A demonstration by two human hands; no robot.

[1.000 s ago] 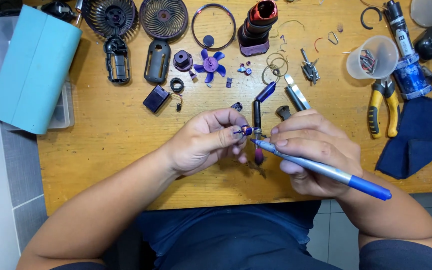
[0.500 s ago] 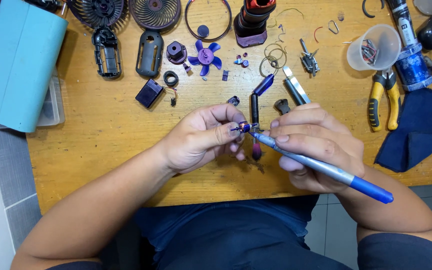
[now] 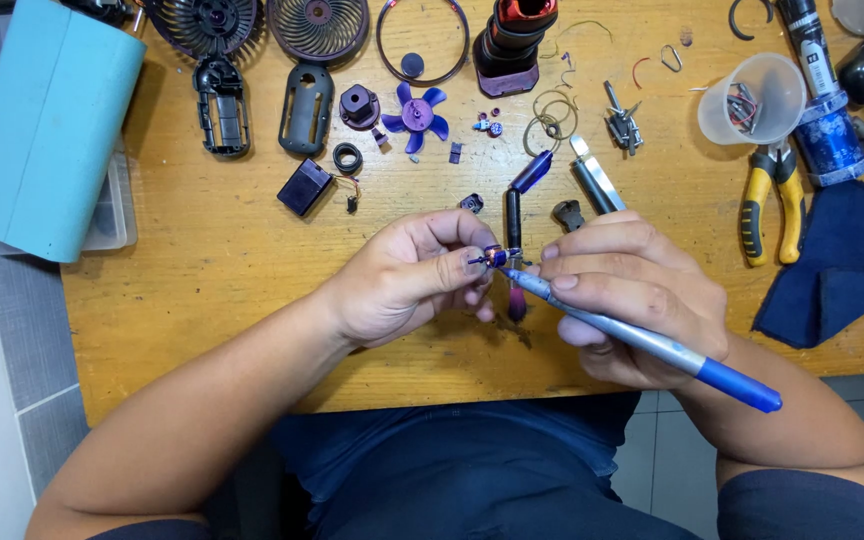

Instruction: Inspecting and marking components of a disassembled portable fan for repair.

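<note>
My left hand [image 3: 414,275] pinches a tiny purple and copper motor part [image 3: 495,256] between thumb and fingers above the wooden table [image 3: 202,270]. My right hand [image 3: 632,295] grips a blue-handled precision screwdriver [image 3: 652,340], whose tip meets that small part. Both hands hover close together near the table's front middle. Behind the fingers lies a slim black and purple tool [image 3: 514,225] on the wood.
Dismantled fan pieces lie at the back: grilles [image 3: 318,25], a purple blade [image 3: 420,115], a black housing [image 3: 307,108], a ring [image 3: 422,40]. A teal box [image 3: 47,130] sits left. Yellow pliers [image 3: 770,200], a plastic cup [image 3: 754,98] and a dark blue cloth [image 3: 842,265] sit right.
The view has shifted slightly. Both hands stay together at the same spot, with the screwdriver tip still against the small part.
</note>
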